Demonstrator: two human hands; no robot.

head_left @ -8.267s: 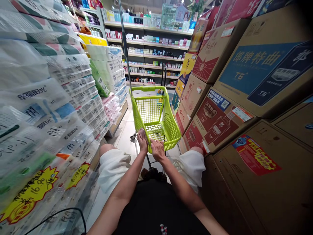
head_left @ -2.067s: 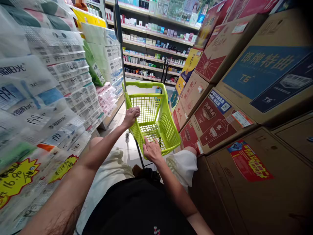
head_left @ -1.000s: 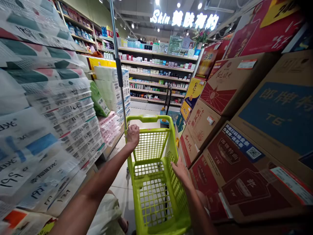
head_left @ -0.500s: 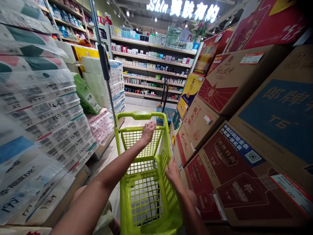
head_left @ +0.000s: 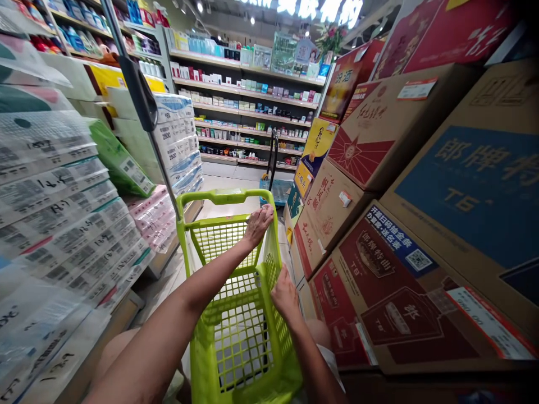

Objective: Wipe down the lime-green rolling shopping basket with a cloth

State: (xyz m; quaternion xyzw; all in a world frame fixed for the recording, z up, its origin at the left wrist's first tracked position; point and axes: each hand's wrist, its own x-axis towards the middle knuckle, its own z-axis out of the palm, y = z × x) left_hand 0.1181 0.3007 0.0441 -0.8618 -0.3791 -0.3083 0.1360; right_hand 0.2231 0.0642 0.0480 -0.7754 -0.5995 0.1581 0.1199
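A lime-green plastic shopping basket [head_left: 219, 197] on wheels stands in the aisle in front of me, with nothing visible inside it. Its grey pull handle [head_left: 141, 104] rises from the far left corner. My left hand [head_left: 257, 221] reaches across the basket and lies on the far right corner of the rim, fingers stretched out. My right hand [head_left: 284, 292] grips the right side wall of the basket near its top edge.
Wrapped tissue packs [head_left: 54, 185] are stacked along the left. Large cardboard cartons [head_left: 379, 134] are piled high on the right, close to the basket. A blue basket trolley [head_left: 275, 188] stands farther down the aisle before shelves of small goods [head_left: 252, 95].
My left hand went from the near rim to the handle corner, then across to the far right corner. The right hand slid along the right wall. My view rose and shifted.
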